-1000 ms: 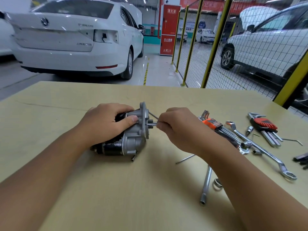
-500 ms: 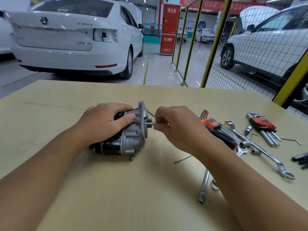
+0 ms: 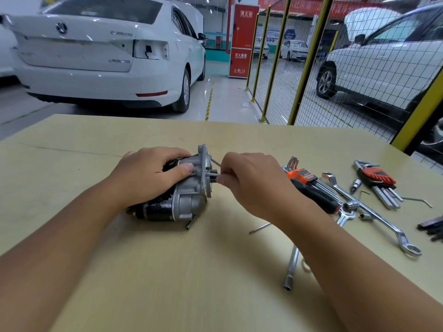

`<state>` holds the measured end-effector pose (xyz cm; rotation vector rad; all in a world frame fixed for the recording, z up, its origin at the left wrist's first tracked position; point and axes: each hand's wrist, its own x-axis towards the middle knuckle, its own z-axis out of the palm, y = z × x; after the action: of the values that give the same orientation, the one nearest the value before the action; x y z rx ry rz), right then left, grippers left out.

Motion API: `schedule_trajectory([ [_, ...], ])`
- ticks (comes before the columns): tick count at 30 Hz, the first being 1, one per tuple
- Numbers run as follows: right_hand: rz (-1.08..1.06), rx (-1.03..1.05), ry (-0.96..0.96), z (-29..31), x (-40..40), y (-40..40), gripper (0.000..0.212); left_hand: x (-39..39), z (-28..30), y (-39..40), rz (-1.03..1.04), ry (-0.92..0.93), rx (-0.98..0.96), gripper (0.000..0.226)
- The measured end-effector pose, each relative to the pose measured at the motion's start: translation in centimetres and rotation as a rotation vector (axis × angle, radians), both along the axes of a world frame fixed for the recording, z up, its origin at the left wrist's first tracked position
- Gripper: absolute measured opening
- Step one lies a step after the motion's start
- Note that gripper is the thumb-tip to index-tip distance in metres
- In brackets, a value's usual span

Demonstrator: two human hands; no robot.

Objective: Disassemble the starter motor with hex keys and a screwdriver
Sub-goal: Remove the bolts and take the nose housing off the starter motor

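the starter motor (image 3: 177, 195) lies on its side near the middle of the bench (image 3: 167, 271), its grey flanged end facing right. the left hand (image 3: 148, 176) is curled over the top of the motor body, thumb pressed along the grey housing, gripping it. the right hand (image 3: 251, 183) sits just beside the flange, its fingers pinching a thin metal hex key (image 3: 214, 174) whose tip meets the flange face (how deep it sits cannot be told). another thin rod pokes up behind the flange. to the right, partly under the right wrist, lie an orange-holdered hex key set (image 3: 309, 180) and a black-handled screwdriver (image 3: 318, 196). farther right are a long ring spanner (image 3: 374, 212), a second, red-holdered hex key set (image 3: 378, 180) and small sockets. a socket bar (image 3: 291, 269) lies nearer the person.
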<state>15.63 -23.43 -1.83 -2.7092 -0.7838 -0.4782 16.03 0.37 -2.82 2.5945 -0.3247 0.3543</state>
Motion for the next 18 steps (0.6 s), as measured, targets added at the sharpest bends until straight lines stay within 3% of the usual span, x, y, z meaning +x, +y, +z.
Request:
schedule_trajectory([
  [9, 0.031, 0.042, 0.044, 0.60, 0.01, -0.94, 0.011, -0.20, 0.49, 0.08, 0.006, 0.074, 0.005, 0.071],
  [18, 0.054, 0.180, 0.111, 0.09, 0.20, -0.82, 0.010, -0.05, 0.47, 0.17, -0.008, 0.079, 0.024, 0.070],
])
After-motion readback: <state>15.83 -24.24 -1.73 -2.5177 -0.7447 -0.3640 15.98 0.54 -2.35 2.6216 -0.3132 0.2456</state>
